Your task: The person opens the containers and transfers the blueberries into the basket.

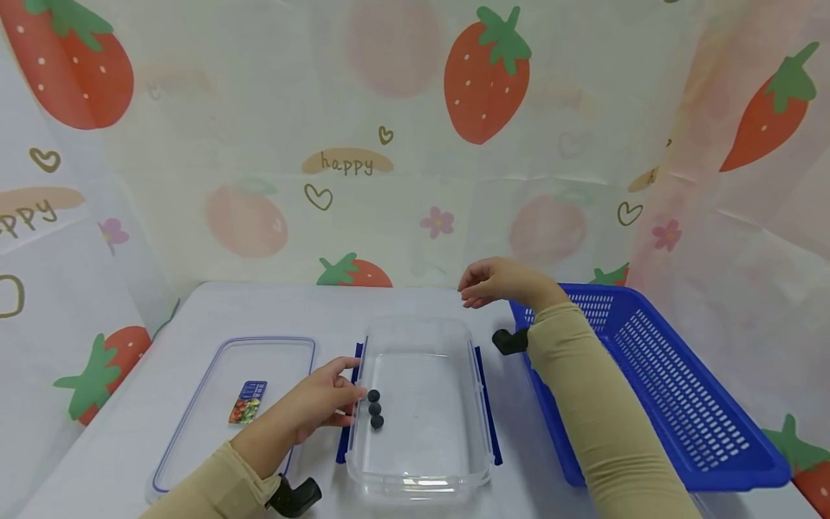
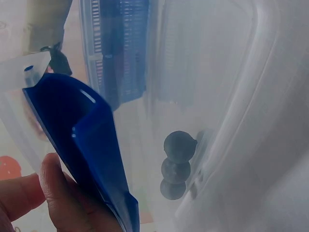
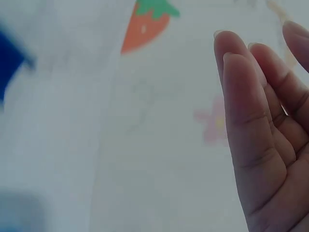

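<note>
Clear plastic container (image 1: 421, 404) sits open in the middle of the bench (image 1: 272, 310), with a blue latch flap along each long side. Three dark balls (image 1: 375, 409) lie in a short row inside it, against its left wall. In the left wrist view the balls (image 2: 175, 164) show only as blurred dark shapes through the cloudy wall, and the blue latch (image 2: 82, 140) fills much of the foreground. The left hand (image 1: 320, 404) reaches to the container's left edge, fingers lightly bent, fingertips touching that blue latch; it grasps nothing. The right hand (image 1: 499, 282) hovers above the bench just behind the container's far right corner, fingers relaxed and empty. Its wrist view shows only straight fingers (image 3: 260, 140) against a blurred strawberry-print backdrop. The container's lid (image 1: 194, 425) lies flat to the left, bearing a small label. A blue slatted basket (image 1: 681, 404) stands to the right, partly hidden by the right forearm.
</note>
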Tool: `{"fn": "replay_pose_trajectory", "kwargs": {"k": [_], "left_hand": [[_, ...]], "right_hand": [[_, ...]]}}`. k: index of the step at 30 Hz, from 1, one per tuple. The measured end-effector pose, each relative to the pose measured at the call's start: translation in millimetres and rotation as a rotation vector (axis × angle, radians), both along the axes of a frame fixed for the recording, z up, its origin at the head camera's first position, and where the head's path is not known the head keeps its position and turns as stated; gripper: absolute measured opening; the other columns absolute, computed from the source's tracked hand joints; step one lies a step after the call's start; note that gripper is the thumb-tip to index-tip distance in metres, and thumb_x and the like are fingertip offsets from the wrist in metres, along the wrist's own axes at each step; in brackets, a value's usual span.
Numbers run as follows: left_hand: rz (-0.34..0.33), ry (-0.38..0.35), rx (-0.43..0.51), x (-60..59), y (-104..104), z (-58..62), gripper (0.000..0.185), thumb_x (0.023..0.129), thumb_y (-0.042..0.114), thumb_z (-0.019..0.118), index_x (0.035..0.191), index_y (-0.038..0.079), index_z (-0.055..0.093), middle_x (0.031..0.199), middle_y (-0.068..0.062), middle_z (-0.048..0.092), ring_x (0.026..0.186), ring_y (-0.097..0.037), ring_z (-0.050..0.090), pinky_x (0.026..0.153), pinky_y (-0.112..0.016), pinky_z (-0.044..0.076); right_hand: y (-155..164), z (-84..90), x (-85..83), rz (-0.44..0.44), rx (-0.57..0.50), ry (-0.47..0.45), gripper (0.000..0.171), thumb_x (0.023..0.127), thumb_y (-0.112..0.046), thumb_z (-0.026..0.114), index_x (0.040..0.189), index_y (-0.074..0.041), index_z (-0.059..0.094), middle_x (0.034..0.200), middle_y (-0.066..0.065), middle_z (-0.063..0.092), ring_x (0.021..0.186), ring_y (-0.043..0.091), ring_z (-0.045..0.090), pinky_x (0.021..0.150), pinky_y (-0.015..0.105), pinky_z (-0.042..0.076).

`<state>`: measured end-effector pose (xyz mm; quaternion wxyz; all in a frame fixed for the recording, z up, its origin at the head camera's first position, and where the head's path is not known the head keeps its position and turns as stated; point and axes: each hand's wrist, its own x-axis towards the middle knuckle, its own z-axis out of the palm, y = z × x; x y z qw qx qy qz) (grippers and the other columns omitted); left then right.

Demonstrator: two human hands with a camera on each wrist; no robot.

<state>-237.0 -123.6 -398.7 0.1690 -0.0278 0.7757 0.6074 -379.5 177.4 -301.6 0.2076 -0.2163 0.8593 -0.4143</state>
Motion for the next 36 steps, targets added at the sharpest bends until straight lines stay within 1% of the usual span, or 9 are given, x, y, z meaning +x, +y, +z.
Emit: {"fn": "replay_pose_trajectory", "kwargs": {"k": [3,5,9,13,17,20,26,31,36], "left_hand": [[-0.002,0.000,0.000,-0.4,0,-0.3,0.058,0.087,0.011,0.061,0.138,0.013,0.035,0.085,-0.012,0.054,0.072,-0.020,0.054,0.064,-0.031,0.055],[-0.003,0.001,-0.002,-0.6,0,-0.4,0.058,0.087,0.012,0.062,0.138,0.014,0.035,0.086,-0.012,0.054,0.072,-0.021,0.054,0.064,-0.031,0.055],[-0.006,0.006,-0.020,-1.0,0,-0.2,0.058,0.086,0.015,0.063,0.137,0.014,0.036,0.087,-0.013,0.054,0.072,-0.021,0.054,0.064,-0.031,0.055],[-0.011,0.011,-0.040,-0.5,3,1.6,0.059,0.085,0.018,0.064,0.137,0.015,0.036,0.088,-0.015,0.055,0.072,-0.021,0.055,0.064,-0.030,0.055],[-0.013,0.023,-0.052,0.1,5,2.4,0.059,0.086,0.018,0.063,0.138,0.015,0.035,0.086,-0.014,0.055,0.073,-0.021,0.055,0.064,-0.030,0.055],[-0.011,0.025,-0.057,-0.5,5,1.4,0.058,0.087,0.017,0.063,0.137,0.015,0.035,0.085,-0.013,0.054,0.073,-0.021,0.055,0.064,-0.030,0.055],[-0.007,0.019,-0.055,-1.3,5,0.5,0.055,0.088,0.013,0.060,0.137,0.015,0.035,0.083,-0.012,0.054,0.072,-0.021,0.055,0.064,-0.030,0.055],[-0.009,0.023,-0.047,-2.2,5,-0.3,0.054,0.088,0.011,0.059,0.137,0.014,0.035,0.083,-0.012,0.054,0.072,-0.021,0.055,0.063,-0.030,0.055],[-0.010,0.021,-0.045,-2.4,4,-1.2,0.055,0.088,0.012,0.059,0.137,0.014,0.035,0.084,-0.012,0.054,0.072,-0.021,0.054,0.063,-0.030,0.055]], "right_hand": [[-23,-2.2,1.9,0.057,-0.025,-0.031,0.015,0.087,-0.010,0.061,0.098,0.000,0.059,0.100,0.019,0.061,0.095,0.033,0.062,0.080,0.034,0.053],[-39,-3.9,4.5,0.086,-0.012,-0.037,0.014,0.086,-0.011,0.062,0.097,-0.002,0.060,0.099,0.018,0.062,0.096,0.035,0.061,0.079,0.033,0.053],[-67,-11.3,9.8,0.148,0.048,-0.027,0.017,0.085,-0.016,0.065,0.095,-0.003,0.062,0.096,0.016,0.063,0.091,0.032,0.063,0.078,0.031,0.053],[-91,-24.6,15.7,0.198,0.078,-0.048,0.019,0.084,-0.015,0.066,0.095,0.000,0.062,0.092,0.013,0.064,0.083,0.024,0.065,0.075,0.031,0.054],[-111,-40.3,21.6,0.223,0.082,-0.109,0.010,0.084,-0.010,0.065,0.089,-0.001,0.063,0.091,0.016,0.064,0.085,0.031,0.064,0.072,0.031,0.055],[-125,-51.0,26.0,0.231,0.091,-0.145,0.005,0.084,-0.006,0.064,0.086,-0.001,0.063,0.089,0.017,0.063,0.086,0.033,0.064,0.070,0.031,0.055],[-138,-67.7,30.7,0.225,0.142,-0.184,0.006,0.083,-0.002,0.063,0.088,0.001,0.063,0.083,0.011,0.063,0.076,0.023,0.066,0.069,0.030,0.055],[-139,-79.3,30.1,0.205,0.170,-0.185,0.010,0.081,-0.001,0.064,0.091,0.002,0.064,0.083,0.010,0.064,0.075,0.022,0.066,0.068,0.030,0.055],[-140,-94.2,29.1,0.224,0.217,-0.200,0.009,0.079,0.000,0.065,0.087,-0.004,0.065,0.086,0.008,0.063,0.073,0.020,0.064,0.067,0.028,0.055]]}}
